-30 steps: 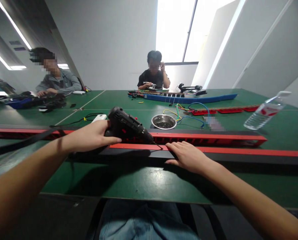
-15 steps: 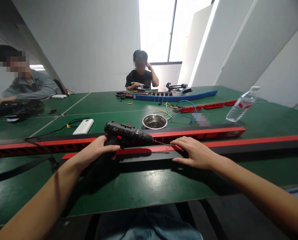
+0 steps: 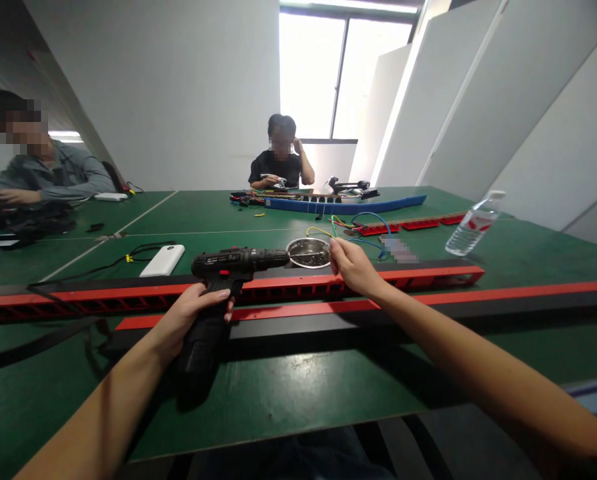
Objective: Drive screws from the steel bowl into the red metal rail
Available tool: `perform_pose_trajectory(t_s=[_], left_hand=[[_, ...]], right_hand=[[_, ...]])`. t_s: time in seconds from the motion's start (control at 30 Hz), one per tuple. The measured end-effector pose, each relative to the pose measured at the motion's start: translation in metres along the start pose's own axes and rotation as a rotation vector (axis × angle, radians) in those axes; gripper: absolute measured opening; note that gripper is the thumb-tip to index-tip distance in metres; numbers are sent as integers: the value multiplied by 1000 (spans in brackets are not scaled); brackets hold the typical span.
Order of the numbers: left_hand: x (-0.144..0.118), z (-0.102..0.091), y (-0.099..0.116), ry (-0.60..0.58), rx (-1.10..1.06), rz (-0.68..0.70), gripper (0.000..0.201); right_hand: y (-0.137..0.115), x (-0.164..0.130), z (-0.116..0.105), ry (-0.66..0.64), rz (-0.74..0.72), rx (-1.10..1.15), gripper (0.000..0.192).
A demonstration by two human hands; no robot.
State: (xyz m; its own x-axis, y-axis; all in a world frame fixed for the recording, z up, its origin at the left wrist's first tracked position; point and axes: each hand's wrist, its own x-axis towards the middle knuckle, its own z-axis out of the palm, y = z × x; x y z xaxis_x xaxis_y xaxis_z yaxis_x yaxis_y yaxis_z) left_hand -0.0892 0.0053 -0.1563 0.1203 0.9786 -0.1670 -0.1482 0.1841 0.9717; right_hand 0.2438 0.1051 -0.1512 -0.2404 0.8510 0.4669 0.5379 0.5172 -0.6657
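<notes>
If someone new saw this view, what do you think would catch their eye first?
Probably the black drill, left of centre in the left hand, its bit pointing towards the right hand. Then the long red-and-black bars stretching across the green table, and the bright window at the back.

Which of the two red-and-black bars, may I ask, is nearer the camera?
The front bar, running out of view at right; the slotted rear bar ends within view there.
</notes>
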Motion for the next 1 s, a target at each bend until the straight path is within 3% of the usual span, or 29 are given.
perform_pose_trajectory(t_s=[0.1, 0.27, 0.47, 0.6, 0.8, 1.0], left_hand=[[2, 2, 1, 27, -110, 28, 18], [2, 4, 2, 62, -174, 51, 18], [0, 4, 2, 56, -142, 36, 19], [1, 5, 2, 60, -122, 23, 21], [1, 5, 2, 68, -128, 24, 19], [1, 4, 1, 68, -134, 30, 17]], right_hand=[[23, 40, 8, -25, 100, -152, 35], [42, 82, 31, -301, 144, -594, 18], [38, 97, 61, -499, 131, -620, 28], [39, 101, 67, -630, 139, -631, 25], [46, 100, 61, -639, 148, -652, 19], [50, 95, 51, -489, 159, -595, 28]])
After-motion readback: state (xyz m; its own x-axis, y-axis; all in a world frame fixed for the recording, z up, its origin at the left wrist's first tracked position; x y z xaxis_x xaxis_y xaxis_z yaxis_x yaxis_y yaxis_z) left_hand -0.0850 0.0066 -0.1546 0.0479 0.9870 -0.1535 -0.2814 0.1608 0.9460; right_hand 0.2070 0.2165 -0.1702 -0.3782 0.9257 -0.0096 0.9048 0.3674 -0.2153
